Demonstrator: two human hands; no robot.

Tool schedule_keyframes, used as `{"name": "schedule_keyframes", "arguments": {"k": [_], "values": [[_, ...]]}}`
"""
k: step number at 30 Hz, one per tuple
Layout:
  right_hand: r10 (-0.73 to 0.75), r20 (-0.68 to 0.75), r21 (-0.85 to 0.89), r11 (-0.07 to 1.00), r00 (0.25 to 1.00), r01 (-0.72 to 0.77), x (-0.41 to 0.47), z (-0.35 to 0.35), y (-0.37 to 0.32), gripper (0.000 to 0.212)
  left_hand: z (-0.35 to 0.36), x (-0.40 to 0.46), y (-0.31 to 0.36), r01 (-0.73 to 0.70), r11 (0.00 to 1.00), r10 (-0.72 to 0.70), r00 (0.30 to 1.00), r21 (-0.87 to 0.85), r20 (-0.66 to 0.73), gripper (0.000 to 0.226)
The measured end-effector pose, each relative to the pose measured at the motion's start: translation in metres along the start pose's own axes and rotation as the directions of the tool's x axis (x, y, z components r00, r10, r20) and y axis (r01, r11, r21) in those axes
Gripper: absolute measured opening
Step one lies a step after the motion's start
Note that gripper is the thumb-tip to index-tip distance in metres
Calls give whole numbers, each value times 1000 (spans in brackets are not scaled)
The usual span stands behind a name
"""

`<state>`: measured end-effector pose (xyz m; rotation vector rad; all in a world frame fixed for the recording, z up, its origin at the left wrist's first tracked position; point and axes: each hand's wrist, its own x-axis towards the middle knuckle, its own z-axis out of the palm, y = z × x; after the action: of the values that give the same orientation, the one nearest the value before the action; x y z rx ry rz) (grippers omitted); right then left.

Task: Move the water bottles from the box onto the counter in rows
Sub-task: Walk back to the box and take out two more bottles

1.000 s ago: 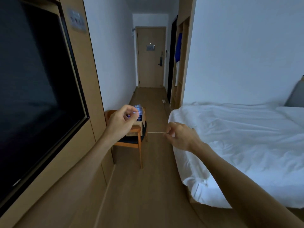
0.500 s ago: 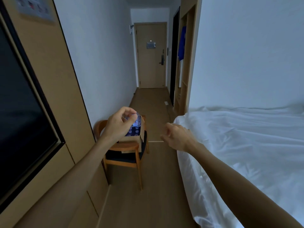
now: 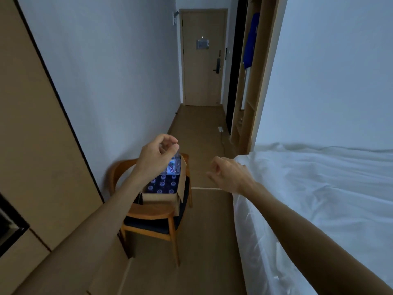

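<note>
The water bottles (image 3: 162, 185) stand upright in rows inside an open cardboard box (image 3: 160, 198), their pale caps visible from above. One bottle (image 3: 174, 167) with a blue label rises above the others at the far end of the box, partly hidden behind the left hand. The box rests on the seat of a wooden chair (image 3: 153, 213), which stands against the left wall beside a wood panel (image 3: 38, 145). The left hand (image 3: 156, 156) is raised over the box with fingers curled and thumb meeting fingertips; whether it holds the raised bottle cannot be determined. The right hand (image 3: 228, 174) hangs loosely curled over the floor (image 3: 204, 231), holding nothing, just beside the edge of the bed (image 3: 319, 199). A closed door (image 3: 202, 60) stands at the far end of the corridor.
</note>
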<state>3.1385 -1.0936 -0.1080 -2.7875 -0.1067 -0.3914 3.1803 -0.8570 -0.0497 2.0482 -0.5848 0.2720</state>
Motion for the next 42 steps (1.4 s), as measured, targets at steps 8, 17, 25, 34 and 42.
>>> {"name": "schedule_keyframes", "arguments": {"k": [8,17,25,34,42], "values": [[28,70,-8,1000,997,-27,145,37,66,20,45,151,-79,12,999,-11,1000,-53,23,9],[90,155,26,995,984,-95,272,91,124,22,86,272,-157,81,996,-78,995,-45,70,5],[30,275,95,994,961,-58,385,138,174,24,131,351,-229,265,963,-265,964,-39,16,6],[-129,454,160,985,882,62,526,180,224,22,166,423,-311,515,850,-526,838,-107,-147,5],[-361,525,289,928,771,237,595,260,205,16,155,420,-371,671,733,-663,671,-108,-332,5]]}}
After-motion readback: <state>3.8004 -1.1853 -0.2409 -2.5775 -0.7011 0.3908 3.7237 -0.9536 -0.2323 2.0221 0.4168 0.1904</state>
